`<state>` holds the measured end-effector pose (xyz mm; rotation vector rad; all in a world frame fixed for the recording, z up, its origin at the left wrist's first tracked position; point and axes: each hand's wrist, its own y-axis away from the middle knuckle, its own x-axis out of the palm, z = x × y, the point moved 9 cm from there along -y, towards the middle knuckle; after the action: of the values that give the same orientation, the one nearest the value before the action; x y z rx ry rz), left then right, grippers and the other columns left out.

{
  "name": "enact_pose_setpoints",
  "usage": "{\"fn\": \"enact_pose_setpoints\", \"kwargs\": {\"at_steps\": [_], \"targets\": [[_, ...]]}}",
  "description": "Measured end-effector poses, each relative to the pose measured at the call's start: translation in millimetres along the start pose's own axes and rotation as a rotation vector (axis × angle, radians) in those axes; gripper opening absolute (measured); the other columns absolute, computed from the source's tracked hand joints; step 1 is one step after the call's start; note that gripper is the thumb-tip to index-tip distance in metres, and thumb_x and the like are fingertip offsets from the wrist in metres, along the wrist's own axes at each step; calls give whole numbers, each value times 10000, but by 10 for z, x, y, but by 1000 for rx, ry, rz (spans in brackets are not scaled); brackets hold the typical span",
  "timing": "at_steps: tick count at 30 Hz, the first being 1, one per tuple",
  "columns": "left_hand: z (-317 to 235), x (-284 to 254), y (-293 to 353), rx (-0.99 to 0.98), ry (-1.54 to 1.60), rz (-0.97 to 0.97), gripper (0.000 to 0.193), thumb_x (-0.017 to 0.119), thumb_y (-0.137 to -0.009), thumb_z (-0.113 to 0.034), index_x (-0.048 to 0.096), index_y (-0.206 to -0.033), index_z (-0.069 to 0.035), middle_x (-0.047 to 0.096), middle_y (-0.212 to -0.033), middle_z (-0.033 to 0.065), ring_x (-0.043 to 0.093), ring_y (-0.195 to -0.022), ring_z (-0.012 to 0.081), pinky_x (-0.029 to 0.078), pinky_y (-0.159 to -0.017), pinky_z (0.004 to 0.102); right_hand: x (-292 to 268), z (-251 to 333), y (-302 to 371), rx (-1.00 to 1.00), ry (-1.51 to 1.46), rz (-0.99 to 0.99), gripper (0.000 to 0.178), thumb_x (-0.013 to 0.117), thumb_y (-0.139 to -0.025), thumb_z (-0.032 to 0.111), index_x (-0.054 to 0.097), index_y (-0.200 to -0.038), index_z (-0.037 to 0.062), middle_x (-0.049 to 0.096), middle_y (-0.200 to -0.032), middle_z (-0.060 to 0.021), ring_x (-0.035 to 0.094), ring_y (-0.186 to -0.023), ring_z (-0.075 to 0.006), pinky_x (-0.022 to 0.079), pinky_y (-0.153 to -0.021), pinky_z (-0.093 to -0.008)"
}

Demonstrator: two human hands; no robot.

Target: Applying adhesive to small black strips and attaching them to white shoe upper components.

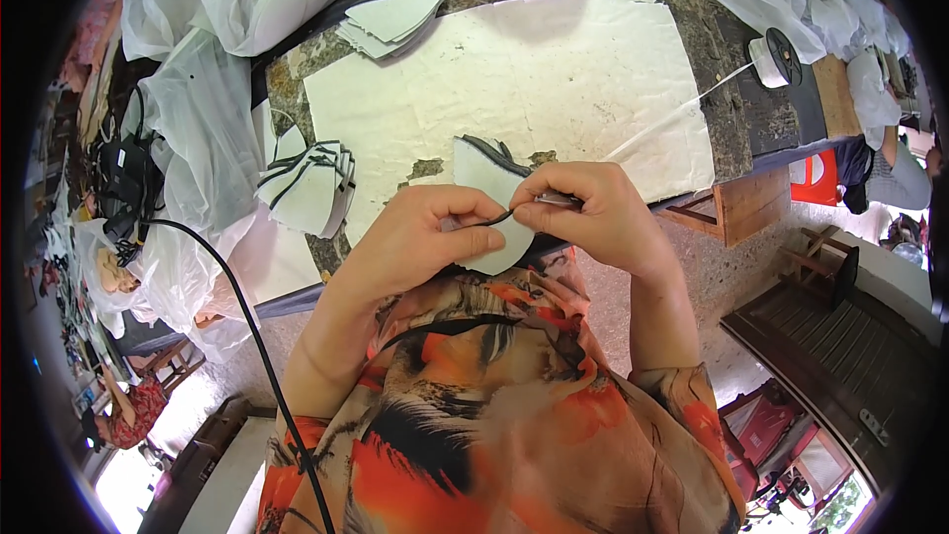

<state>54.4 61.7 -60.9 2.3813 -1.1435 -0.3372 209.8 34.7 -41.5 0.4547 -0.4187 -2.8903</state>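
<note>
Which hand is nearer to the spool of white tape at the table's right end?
Right. The right hand is below and left of the spool in the picture, not touching it; the left hand is farther left, beyond the right hand.

Held panel [480, 166]: matt, smooth, cloth-like; sheet [514, 69]: creased matt paper; table [736, 104]: rough, worn surface; plastic bags [210, 104]: thin, translucent, softly glossy; spool [783, 56]: smooth, plastic-looking; box [757, 206]: plain matt wood; garment [425, 415]: thin, smooth printed cloth

I can make out no readable text, label, brand, number or sign anywhere in the head view; at this remove, any lettering is too small or blurred for me.
</note>
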Motion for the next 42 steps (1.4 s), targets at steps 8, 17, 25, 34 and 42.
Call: {"fn": "enact_pose_setpoints", "kwargs": {"at_steps": [8,17,25,34,42], "targets": [[-6,-6,-58,-68,-22,19,186,757,-920,-199,718,-935,-18,551,-701,-46,459,-655,39,374,-577,240,-69,91,5,-164,-32,15,126,726,-896,31,734,-1021,37,694,-986,-61,638,-858,-126,508,-752,-281],[169,-130,-11,-122,171,89,198,771,-935,-201,721,-914,-11,536,-710,-91,430,-641,17,334,-546,230,-59,373,180,-378,713,-92,174,675,-935,239,715,-1082,154,682,-984,-83,690,-868,-289,544,-699,-387],[107,-118,40,-76,168,-32,199,770,-944,-194,760,-1023,-12,600,-748,-74,479,-656,19,361,-554,215,27,267,58,-234,592,85,271,633,-975,340,738,-1116,133,716,-946,-89,691,-839,-315,530,-693,-401],[73,-105,64,21,225,-116,206,767,-940,-185,762,-1041,-5,675,-831,-21,563,-748,44,451,-660,216,35,224,51,-180,492,72,307,588,-1009,356,725,-1054,84,709,-935,-107,682,-868,-331,527,-737,-415],[58,-43,58,26,231,-166,162,765,-932,-135,765,-1025,-2,677,-843,-14,568,-768,52,454,-671,222,43,287,61,-326,484,-37,329,637,-983,402,692,-1033,82,664,-884,-112,657,-808,-343,507,-686,-416]]}}
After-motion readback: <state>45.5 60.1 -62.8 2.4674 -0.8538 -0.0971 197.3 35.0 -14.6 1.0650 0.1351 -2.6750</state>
